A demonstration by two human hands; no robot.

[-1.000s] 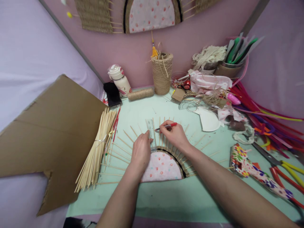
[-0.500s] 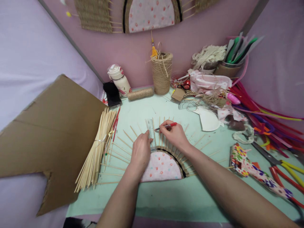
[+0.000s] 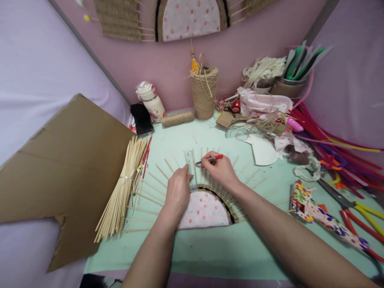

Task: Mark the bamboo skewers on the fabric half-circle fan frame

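A half-round piece [image 3: 204, 210] covered in pink dotted cloth lies on the table, edged with twine and a black band. Thin wooden sticks [image 3: 162, 172] fan out from its curved edge. My left hand [image 3: 179, 186] presses a clear ruler [image 3: 189, 160] down among the upper sticks, fingers closed on its lower part. In my right hand [image 3: 219, 170] is a red pen [image 3: 216, 157], pinched between the fingers, its tip just right of the ruler beside a stick. My left hand and forearm hide the left part of the half-round piece.
Bundled sticks [image 3: 120, 196] and cardboard [image 3: 69, 172] are on the left. A bottle [image 3: 151, 102], twine roll [image 3: 177, 119] and twine spool [image 3: 205, 94] stand or lie behind. To the right are scissors [image 3: 337, 196], a flowered glue gun [image 3: 318, 212] and pipe cleaners [image 3: 336, 148].
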